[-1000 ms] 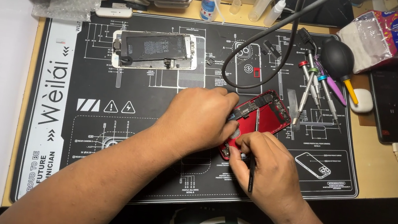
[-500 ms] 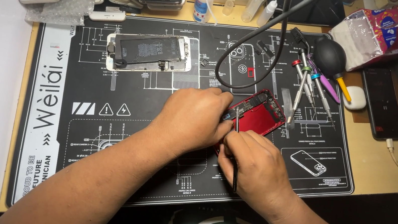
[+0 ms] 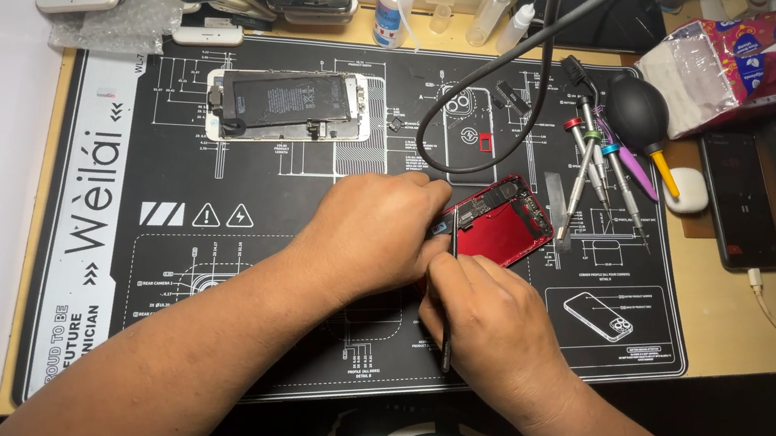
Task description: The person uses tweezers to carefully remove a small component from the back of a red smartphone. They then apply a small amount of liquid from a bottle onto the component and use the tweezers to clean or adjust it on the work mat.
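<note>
Head view: the left hand (image 3: 376, 231) rests closed on the near end of an opened red phone (image 3: 500, 227), which lies on the black repair mat (image 3: 235, 258) on the bench. The right hand (image 3: 483, 323) has its grip pinched around a thin black tool (image 3: 450, 285), whose tip meets the phone's lower edge. Screwdrivers (image 3: 600, 175) lie just beyond.

Left hand (image 3: 376, 231) lies palm-down; right hand (image 3: 483, 323) has fingers pinched.
</note>
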